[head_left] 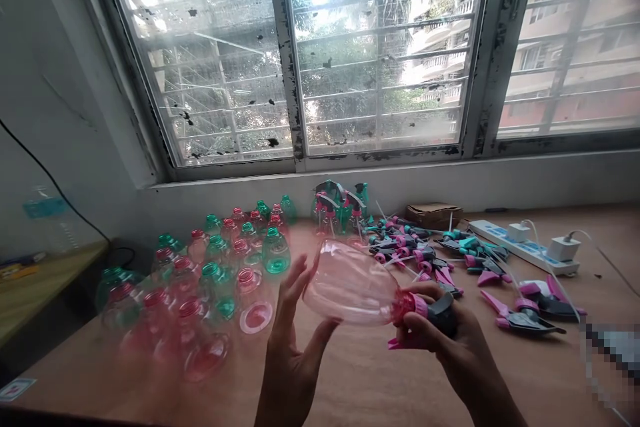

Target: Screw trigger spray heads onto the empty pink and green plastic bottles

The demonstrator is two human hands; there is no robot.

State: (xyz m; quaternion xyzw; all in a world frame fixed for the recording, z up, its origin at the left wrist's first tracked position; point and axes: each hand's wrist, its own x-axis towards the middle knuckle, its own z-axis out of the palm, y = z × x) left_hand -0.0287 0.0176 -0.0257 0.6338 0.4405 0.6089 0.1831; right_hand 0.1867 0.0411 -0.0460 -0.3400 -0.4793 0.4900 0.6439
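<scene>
A clear pink spray bottle lies tilted on its side in the air above the table, its base to the left. My left hand cups the base end, thumb at the lower edge and fingers along the bottom. At the neck, my right hand is closed round the black and pink trigger sprayer. The sprayer's pink collar sits against the bottle's red-looking threaded neck; whether it is fully screwed down I cannot tell. Its pink trigger points downward below my right fingers.
Several open pink and green bottles stand on the left of the table. Bottles with sprayers stand by the wall. Loose sprayer heads lie to the right, near a cardboard piece and a white power strip with plugged-in chargers.
</scene>
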